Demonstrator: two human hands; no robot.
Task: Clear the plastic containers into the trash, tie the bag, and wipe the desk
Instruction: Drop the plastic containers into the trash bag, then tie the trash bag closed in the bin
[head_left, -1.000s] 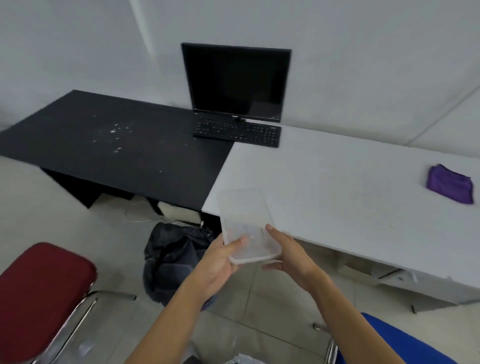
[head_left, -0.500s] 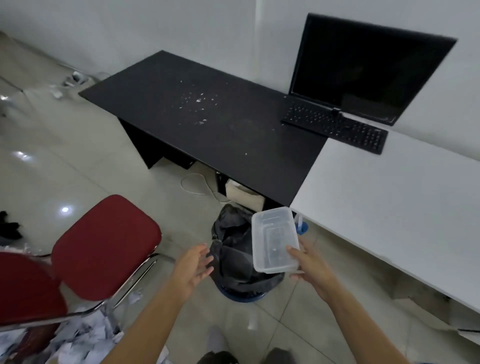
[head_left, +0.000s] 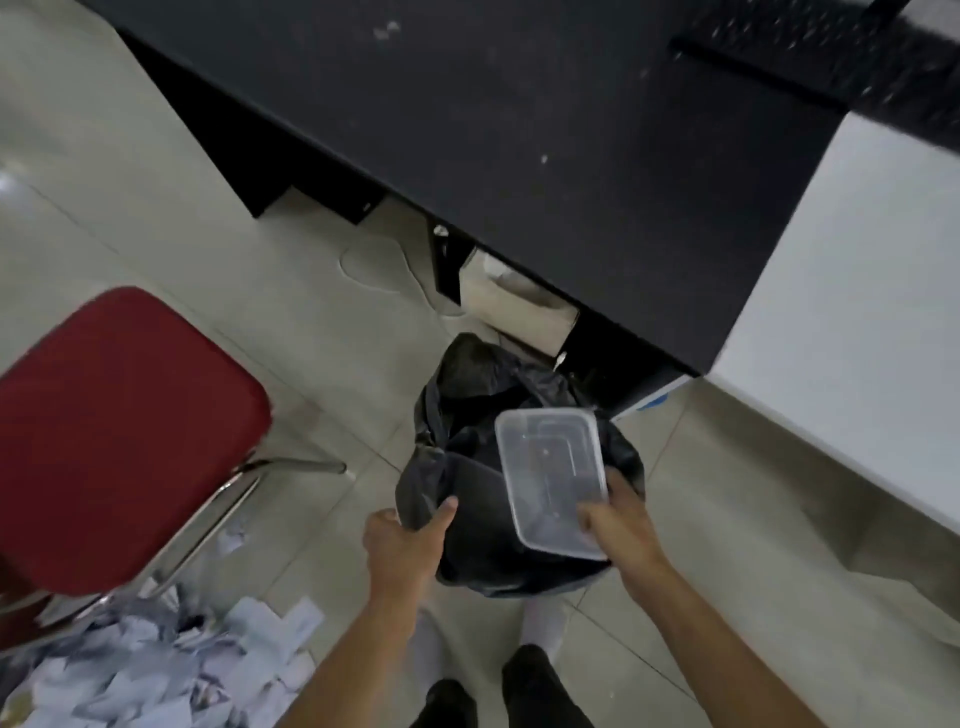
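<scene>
Right hand (head_left: 621, 525) fingers clamp unlabelled container (head_left: 550, 480); left hand (head_left: 408, 540) fingers grip trash bag (head_left: 467, 415).

The pale tiled floor (head_left: 130, 197) is carrying a black trash bag (head_left: 467, 395), a red-seated chair (head_left: 119, 426) and a heap of torn paper (head_left: 156, 670) just beside the chair's legs. A black bench (head_left: 519, 130) is bearing scattered white crumbs (head_left: 387, 31). A white bench (head_left: 857, 312) is butting against it.
</scene>
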